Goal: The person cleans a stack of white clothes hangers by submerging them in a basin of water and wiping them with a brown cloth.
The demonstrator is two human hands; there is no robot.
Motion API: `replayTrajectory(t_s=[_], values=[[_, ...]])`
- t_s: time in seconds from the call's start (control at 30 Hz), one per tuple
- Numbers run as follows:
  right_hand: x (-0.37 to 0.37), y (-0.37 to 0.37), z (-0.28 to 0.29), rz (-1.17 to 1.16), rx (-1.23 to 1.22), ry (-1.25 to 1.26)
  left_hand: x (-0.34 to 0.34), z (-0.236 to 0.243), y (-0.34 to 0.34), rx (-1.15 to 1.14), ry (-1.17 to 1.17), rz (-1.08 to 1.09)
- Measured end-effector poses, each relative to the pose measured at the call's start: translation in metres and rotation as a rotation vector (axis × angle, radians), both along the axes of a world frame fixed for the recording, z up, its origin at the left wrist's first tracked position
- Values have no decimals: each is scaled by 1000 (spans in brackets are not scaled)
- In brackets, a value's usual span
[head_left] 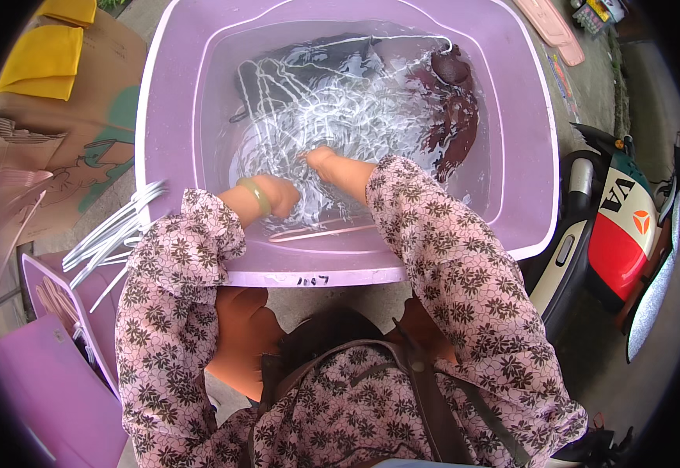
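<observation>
A wide purple plastic tub (523, 156) of rippling water stands before me. Both my hands reach into it. My left hand (280, 196), with a pale green bangle (255, 196) at the wrist, is bent down near the front wall, its fingertips under the water. Just right of it and a little farther in, my right hand (326, 162) dips into the bright ripples, its fingers mostly hidden. What either hand touches cannot be made out. Dark grey cloth (308, 66) lies at the back of the water, and a maroon cloth-like piece (455, 109) at the right. A thin pink rod (320, 232) shows by the front wall.
White hangers (110, 242) lean at the tub's left side above a purple bin (74, 300) with more hangers inside. Flattened cardboard (106, 78) and yellow cloths (43, 62) lie at the far left. A red, white and green scooter (617, 249) stands close on the right.
</observation>
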State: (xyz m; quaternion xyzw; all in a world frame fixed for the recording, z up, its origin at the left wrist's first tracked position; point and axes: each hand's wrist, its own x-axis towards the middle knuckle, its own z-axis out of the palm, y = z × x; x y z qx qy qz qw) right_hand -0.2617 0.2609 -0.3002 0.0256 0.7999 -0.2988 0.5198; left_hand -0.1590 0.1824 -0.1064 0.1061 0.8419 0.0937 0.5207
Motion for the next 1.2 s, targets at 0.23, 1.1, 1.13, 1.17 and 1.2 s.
replayTrajectory(t_s=[0.23, 1.1, 1.13, 1.17, 1.2], values=[[4, -6, 112, 208, 45, 172, 14, 24, -33, -105, 201, 334], [-53, 174, 312, 115, -421, 634, -9, 134, 4, 2169, 32, 1959], [-58, 172, 315, -6, -493, 593, -4, 143, 4, 2209, 56, 1892], [-62, 171, 317, -72, -507, 570, -1, 146, 4, 2282, 74, 1764], [-62, 166, 321, -132, -525, 543, 4, 149, 4, 2271, 107, 1740]])
